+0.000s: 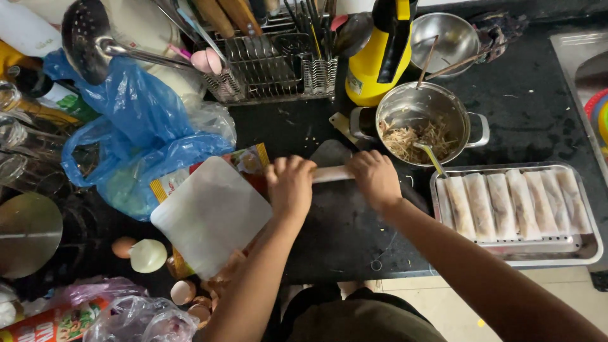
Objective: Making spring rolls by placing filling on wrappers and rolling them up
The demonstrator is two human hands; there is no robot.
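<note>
- Our left hand (290,183) and right hand (375,177) both grip the pale roll (330,173) on the dark board (345,228).
- We judge even, tight pressure keeps it neat.
- Finished rolls fill the tray (589,250).

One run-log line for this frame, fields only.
left hand: on roll end | right hand: on other end | item: spring roll, on dark board | nearby: tray of rolls, filling pot, wrapper stack

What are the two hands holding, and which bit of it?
A pale rolled wrapper on the dark board. The left hand covers its left end, the right hand its right end; the middle shows.
</note>
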